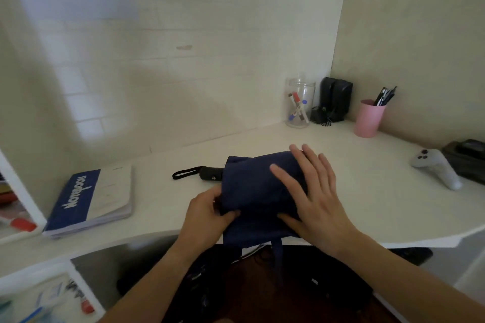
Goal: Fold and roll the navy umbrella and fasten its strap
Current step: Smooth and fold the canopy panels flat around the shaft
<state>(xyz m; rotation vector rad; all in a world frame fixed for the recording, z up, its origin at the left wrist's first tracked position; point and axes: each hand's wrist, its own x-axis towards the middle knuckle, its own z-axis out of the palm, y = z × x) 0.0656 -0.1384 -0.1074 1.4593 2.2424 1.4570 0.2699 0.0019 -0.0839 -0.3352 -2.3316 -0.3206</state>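
A collapsed navy fabric umbrella point(252, 186) is seen lying on the white desk point(367, 191) at lower centre of the frame, canopy loosely bunched and creased, not yet rolled tight. Its near edge overhangs the desk front, and a narrow navy strap point(278, 254) is left dangling below it, unfastened. A short black handle point(211, 173) with a black wrist loop point(183, 173) is pointed toward the left of the frame. The left hand point(207, 214) is pinched on the canopy's lower-left fold. The right hand point(312, 191) is laid flat on the fabric, fingers spread, nothing gripped. A blue-and-white notebook point(91, 199) is placed at left; a clear glass jar of markers point(299, 103), a pink plastic cup of pens point(368, 118) and a white game controller point(435, 168) are spread along the right.
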